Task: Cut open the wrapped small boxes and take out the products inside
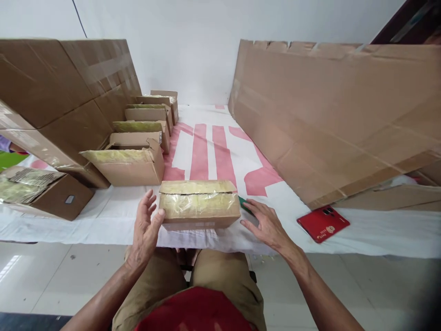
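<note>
A small cardboard box [200, 224] with its taped top closed sits in front of me near the table's front edge. My left hand [146, 225] is at its left end, fingers spread and the thumb against the corner. At the other end is my right hand [265, 223], fingers stretched out and the thumb apart. Beside the box, partly under those fingers, lies a green object [245, 205]; most of it is hidden, so I cannot tell its kind.
Several open small boxes [134, 168] stand in a row at left, by a large carton [69, 92]. Another taped box [65, 197] is at far left. A large cardboard sheet [327, 115] leans on the right, behind a red phone [323, 224]. A white-and-pink cloth [220, 147] covers the table.
</note>
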A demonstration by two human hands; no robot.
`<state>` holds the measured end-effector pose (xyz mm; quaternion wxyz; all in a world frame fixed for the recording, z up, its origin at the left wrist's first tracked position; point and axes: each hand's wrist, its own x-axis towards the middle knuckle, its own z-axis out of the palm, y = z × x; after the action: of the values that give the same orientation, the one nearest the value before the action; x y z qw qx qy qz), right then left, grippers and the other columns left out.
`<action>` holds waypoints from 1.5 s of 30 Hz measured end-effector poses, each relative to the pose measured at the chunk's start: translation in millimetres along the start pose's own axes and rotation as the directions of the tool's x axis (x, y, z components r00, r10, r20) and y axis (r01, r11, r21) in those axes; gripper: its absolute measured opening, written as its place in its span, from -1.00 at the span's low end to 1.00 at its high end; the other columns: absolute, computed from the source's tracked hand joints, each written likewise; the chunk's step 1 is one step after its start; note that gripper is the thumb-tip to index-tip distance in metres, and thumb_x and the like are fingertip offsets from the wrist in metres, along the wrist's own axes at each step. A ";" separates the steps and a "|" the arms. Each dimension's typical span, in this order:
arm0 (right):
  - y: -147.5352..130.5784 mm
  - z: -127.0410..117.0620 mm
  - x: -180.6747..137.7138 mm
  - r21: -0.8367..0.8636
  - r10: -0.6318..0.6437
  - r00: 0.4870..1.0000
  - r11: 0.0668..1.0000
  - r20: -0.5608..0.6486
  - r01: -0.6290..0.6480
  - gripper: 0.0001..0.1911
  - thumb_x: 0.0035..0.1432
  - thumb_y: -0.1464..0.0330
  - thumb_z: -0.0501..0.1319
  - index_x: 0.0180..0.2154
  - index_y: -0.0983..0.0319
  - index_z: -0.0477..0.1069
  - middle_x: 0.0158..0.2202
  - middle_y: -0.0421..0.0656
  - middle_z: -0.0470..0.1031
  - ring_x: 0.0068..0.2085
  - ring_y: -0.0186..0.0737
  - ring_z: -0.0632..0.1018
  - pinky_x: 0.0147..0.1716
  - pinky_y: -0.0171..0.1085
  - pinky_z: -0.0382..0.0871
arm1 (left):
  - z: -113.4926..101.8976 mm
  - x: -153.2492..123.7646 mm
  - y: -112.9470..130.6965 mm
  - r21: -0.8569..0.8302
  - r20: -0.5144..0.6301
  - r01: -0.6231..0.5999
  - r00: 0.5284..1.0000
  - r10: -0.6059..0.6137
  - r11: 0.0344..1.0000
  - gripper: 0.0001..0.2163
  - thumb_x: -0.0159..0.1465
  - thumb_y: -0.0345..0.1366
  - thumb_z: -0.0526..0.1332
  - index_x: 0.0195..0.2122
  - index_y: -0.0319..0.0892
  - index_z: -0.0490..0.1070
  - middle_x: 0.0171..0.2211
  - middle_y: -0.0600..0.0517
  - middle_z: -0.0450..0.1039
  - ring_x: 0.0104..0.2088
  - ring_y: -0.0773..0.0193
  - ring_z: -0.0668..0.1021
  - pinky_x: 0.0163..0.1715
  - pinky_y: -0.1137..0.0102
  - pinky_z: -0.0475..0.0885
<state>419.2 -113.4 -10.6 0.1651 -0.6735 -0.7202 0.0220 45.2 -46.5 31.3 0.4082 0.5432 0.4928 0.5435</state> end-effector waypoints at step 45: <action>-128.0 -147.9 60.0 -0.472 -0.370 0.889 0.754 0.271 0.457 -0.66 0.52 0.23 0.06 -0.27 0.20 0.49 -0.45 -0.10 0.50 -0.55 -0.25 0.37 -0.56 -0.16 -0.09 | 34.1 14.1 -4.5 0.142 -0.009 -0.056 0.998 0.058 0.988 -0.61 0.16 -0.28 0.19 0.01 -0.13 0.60 0.39 -0.11 0.32 0.42 -0.15 0.30 0.44 -0.10 0.10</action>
<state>333.2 -94.7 174.1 -0.0823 -0.5118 -0.8404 -0.1580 77.6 -28.8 26.9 0.3499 0.5811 0.5170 0.5221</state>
